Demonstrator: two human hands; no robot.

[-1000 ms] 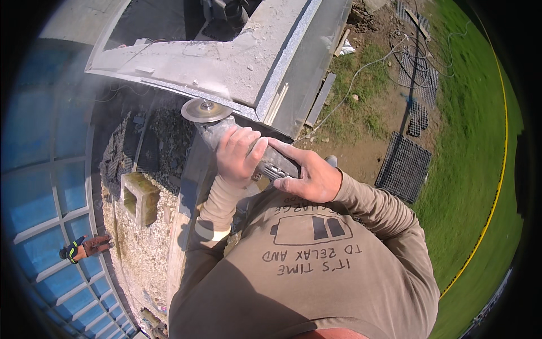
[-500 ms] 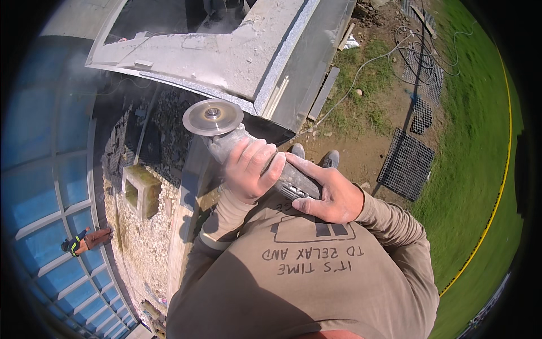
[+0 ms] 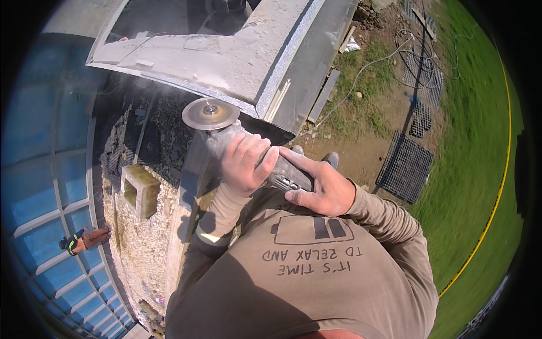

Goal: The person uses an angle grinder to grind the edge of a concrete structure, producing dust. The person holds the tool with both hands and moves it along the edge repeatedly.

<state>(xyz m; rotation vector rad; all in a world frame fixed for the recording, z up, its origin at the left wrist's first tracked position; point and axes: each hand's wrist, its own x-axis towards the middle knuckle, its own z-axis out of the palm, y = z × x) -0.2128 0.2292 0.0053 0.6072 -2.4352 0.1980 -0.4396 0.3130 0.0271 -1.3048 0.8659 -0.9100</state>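
Note:
A dusty grey angle grinder (image 3: 291, 172) is held in front of my chest, its round cutting disc (image 3: 195, 117) pointing up and to the left. Around the grinder's front, just behind the disc, my left hand (image 3: 244, 164) is closed. My right hand (image 3: 330, 189) grips the rear of the body, thumb lying near the vent slots. Just beyond the disc runs the speckled edge of a dust-covered stone slab (image 3: 226, 68). Disc and edge look very close; I cannot tell whether they touch. The undersides of both hands' grips are hidden.
A hollow concrete block (image 3: 148, 191) sits on gravel at the left, near a person (image 3: 84, 240) by blue panels. On the right are black plastic grids (image 3: 405, 166), a loose cable (image 3: 361, 76), grass and yellow tape (image 3: 484, 237). Pale dust hangs over the slab's left end.
Both hands and the grinder have shifted slightly left, the rear of the grinder most. The disc has moved a little up and left, toward the slab's edge.

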